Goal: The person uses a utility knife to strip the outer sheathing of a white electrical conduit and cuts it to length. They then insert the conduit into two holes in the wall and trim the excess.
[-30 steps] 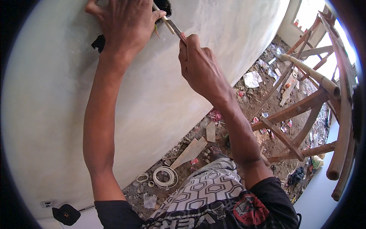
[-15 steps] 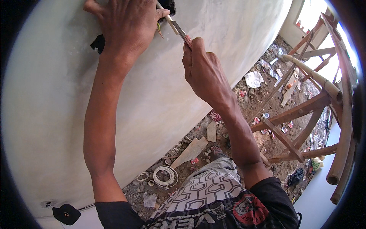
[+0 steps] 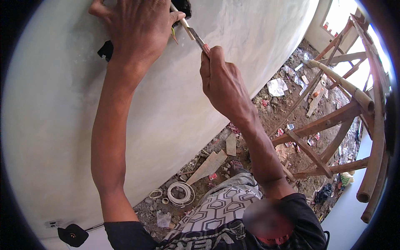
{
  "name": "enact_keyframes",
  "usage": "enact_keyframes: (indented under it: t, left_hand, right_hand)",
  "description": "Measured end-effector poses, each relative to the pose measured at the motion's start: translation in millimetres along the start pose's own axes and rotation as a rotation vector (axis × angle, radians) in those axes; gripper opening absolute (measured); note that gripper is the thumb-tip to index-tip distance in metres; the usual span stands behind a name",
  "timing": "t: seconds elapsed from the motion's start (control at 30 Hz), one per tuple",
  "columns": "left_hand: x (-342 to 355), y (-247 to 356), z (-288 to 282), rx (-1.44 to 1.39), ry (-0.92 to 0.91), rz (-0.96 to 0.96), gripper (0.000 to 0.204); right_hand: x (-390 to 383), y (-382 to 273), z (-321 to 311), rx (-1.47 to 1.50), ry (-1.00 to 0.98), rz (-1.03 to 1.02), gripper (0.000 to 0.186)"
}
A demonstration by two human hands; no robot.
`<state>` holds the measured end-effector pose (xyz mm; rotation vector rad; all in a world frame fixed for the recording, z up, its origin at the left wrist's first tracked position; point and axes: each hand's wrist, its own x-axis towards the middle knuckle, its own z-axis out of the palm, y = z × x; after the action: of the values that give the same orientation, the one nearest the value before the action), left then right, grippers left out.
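Note:
My left hand [image 3: 139, 31] is closed at the top of the view, its thumb pressing on a white electrical cable [image 3: 186, 27]. The cable comes out by a dark box opening [image 3: 186, 7] in the grey wall. In my right hand [image 3: 225, 81] is a knife [image 3: 199, 39] with a reddish handle, its blade touching the cable near the lower end. Thin yellow-green and brown wires [image 3: 173, 34] hang beside the cable. A second black opening [image 3: 106, 51] shows partly behind my left wrist. The fingers of my left hand are mostly hidden.
At right stands a scaffold of wood and bamboo poles [image 3: 341, 110]. On the dirt floor lie a coil of white cable [image 3: 181, 193], a broken board [image 3: 208, 166], and scattered litter [image 3: 276, 87]. A wall socket [image 3: 53, 224] sits low at left, near a black cap-like object [image 3: 73, 235].
My right hand and the knife have shifted slightly down, the blade moving a little along the cable toward its free end. My left hand stays nearly in place on the cable.

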<state>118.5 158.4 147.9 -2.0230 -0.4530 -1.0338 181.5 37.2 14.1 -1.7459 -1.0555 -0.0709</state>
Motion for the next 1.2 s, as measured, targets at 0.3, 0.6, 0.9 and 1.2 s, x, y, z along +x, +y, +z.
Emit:
enact_keyframes:
  t: [0.3, 0.6, 0.9, 1.2]
  left_hand:
    - [0.8, 2.3, -2.4, 0.088, 0.020, 0.001, 0.105]
    - [3.0, 0.2, -6.1, -0.034, -0.049, -0.003, 0.107]
    - [5.5, 1.4, -11.4, -0.061, -0.094, -0.029, 0.106]
    - [5.9, 1.4, -12.9, 0.004, -0.105, -0.002, 0.107]
  right_hand:
    - [-2.3, 5.4, 9.9, 0.006, 0.038, -0.020, 0.023]
    - [-2.9, 15.3, 23.5, 0.045, 0.082, -0.053, 0.022]
    - [-1.8, 19.0, 27.9, 0.006, 0.090, -0.078, 0.024]
    - [-0.9, 28.6, 38.6, 0.016, 0.144, -0.095, 0.024]
